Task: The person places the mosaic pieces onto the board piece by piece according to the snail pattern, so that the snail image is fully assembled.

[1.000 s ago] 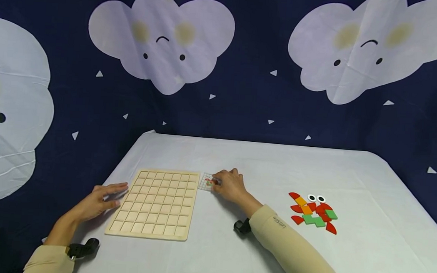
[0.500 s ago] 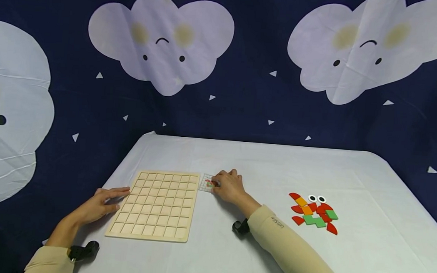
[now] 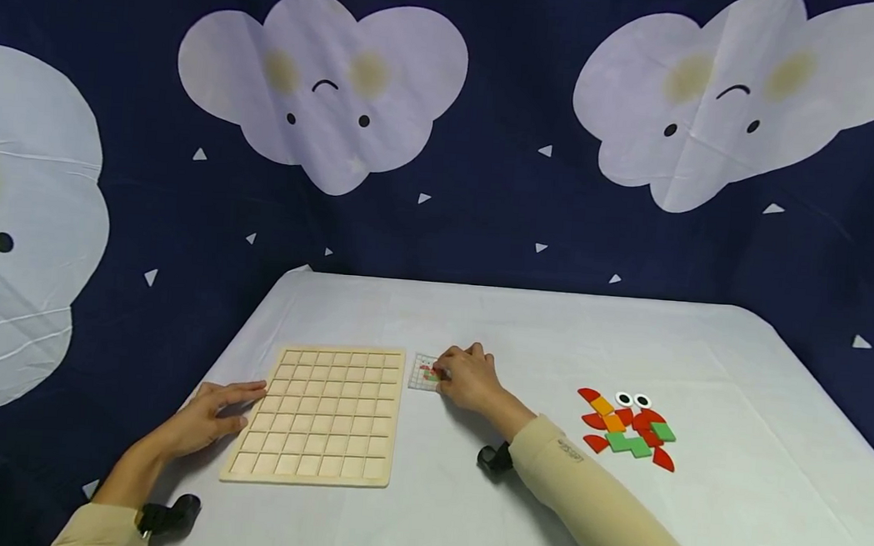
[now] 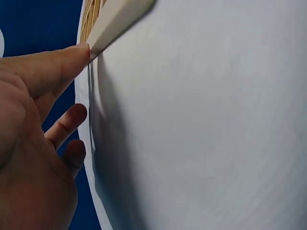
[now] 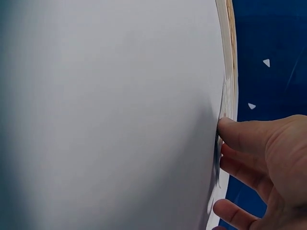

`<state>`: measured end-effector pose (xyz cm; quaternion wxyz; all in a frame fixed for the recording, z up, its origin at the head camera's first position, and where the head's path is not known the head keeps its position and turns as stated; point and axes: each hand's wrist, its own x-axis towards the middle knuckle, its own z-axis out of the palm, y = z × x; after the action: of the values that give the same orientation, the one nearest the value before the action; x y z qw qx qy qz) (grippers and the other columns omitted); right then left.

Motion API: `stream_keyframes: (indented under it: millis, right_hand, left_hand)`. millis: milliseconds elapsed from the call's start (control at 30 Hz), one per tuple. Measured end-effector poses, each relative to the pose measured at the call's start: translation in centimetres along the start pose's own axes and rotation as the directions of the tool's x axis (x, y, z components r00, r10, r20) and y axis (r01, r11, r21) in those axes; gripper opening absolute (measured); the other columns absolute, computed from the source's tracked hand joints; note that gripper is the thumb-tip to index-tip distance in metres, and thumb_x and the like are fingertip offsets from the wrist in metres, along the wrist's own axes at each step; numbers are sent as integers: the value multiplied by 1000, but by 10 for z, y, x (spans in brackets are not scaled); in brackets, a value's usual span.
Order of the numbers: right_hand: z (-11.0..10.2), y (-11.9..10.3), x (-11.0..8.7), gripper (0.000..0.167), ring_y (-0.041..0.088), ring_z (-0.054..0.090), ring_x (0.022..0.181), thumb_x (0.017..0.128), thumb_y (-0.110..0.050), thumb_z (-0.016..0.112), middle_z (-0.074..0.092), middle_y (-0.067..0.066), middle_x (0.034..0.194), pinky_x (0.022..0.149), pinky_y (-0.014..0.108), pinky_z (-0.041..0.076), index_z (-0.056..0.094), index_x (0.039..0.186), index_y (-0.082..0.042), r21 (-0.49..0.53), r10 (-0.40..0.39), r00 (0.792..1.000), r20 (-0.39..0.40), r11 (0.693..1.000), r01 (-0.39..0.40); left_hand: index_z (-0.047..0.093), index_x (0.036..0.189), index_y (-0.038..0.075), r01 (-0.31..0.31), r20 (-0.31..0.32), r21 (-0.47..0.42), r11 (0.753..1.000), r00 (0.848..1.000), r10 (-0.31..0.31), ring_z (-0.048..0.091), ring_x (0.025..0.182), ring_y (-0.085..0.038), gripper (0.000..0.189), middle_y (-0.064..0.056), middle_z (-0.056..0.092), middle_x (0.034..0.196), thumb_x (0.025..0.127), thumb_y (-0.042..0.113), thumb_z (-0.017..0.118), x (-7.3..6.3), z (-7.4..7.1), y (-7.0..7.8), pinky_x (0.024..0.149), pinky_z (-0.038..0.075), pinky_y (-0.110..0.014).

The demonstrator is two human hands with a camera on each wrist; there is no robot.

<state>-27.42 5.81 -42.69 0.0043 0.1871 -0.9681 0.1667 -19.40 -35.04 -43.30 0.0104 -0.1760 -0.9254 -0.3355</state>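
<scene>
A pale wooden board (image 3: 313, 424), divided into rows of shallow square compartments by thin raised strips, is laid flat on the left of the table (image 3: 516, 328); bare wood is shown in its squares. Just right of its far right corner, a small printed card (image 3: 425, 374) is placed, marked with a grid and a red and green picture. The near part of the board's left edge is met by the left hand (image 3: 206, 422), whose fingers are held fairly straight, with the thumb spread from them. The card's right side is pinched by the right hand (image 3: 471, 379), between thumb and fingers; its remaining fingers are loosely bent. On the right of the table, well apart from the board, flat red, orange and green pieces (image 3: 617, 442) are grouped closely, with two round eye pieces (image 3: 624, 400) set at their far side. The table is covered in white cloth. Beige sleeves (image 3: 582, 486) are worn on both arms, and a black device (image 3: 496, 460) is seen under each wrist. The far side is closed off by a dark blue curtain (image 3: 508, 94) printed with clouds (image 3: 322, 57) and small white triangles (image 3: 424, 198).
</scene>
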Motion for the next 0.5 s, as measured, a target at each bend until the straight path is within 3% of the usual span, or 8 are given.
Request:
stream_keyframes:
  millis: [67,233,400,500]
  right_hand:
    - [-2,7,-3,34,30,44,114,85,-26,68,59,-3,128,88,46,33,67,118,-21,0,-12,1000,6,1000,12]
    - [-9,27,-14,34,31,44,114,85,-23,69,59,-3,128,84,45,32,67,119,-21,7,-24,1000,7,1000,24]
    - [-19,47,-24,34,30,44,112,84,-20,68,59,-2,127,82,44,32,67,118,-19,9,-24,1000,-4,1000,24]
    - [-23,58,-30,34,30,45,110,83,-18,68,60,-2,126,80,43,32,68,117,-18,0,-23,1000,-11,1000,23]
  left_hand:
    - [59,127,2,-8,-7,-4,1000,1000,8,24,97,9,44,1,48,143,85,17,64,0,5,5,81,24,-22]
    - [58,128,5,39,-3,5,999,999,-39,25,103,3,45,-18,46,142,84,16,66,2,16,18,85,26,-32]
    - [59,127,5,63,7,6,998,998,-63,31,109,-18,46,-15,47,143,83,14,68,9,31,34,85,26,-38]
    - [59,127,6,63,2,15,998,998,-63,34,107,-19,46,-11,49,142,82,13,69,13,41,46,82,26,-36]
